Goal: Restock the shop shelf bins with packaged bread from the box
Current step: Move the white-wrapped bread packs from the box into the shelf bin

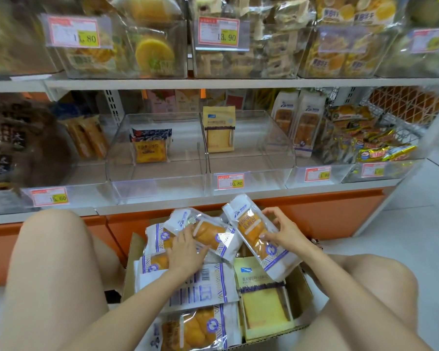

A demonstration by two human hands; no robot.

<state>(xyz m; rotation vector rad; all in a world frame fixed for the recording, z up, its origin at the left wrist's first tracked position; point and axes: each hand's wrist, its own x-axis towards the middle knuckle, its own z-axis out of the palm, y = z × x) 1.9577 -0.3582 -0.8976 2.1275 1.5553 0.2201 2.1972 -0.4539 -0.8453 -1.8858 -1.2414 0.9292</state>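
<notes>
A cardboard box [302, 287] sits on the floor between my knees, full of white-and-purple bread packs and a yellow cake pack [261, 300]. My right hand [280, 230] grips one white-and-purple bread pack [256, 234], tilted above the box. My left hand [185, 249] lies on another bread pack [211, 233] at the box's top, fingers curled over its edge. On the lower shelf stand two clear bins: the left bin [157, 183] holds one blue-topped pack [151, 145], the right bin [251, 171] one yellow pack [219, 129].
Two matching white-and-purple packs [298, 120] stand in the bin to the right of the clear ones. Full bins line the upper shelf [213, 83]. An orange base panel [327, 214] runs under the lower shelf. White floor lies at the right.
</notes>
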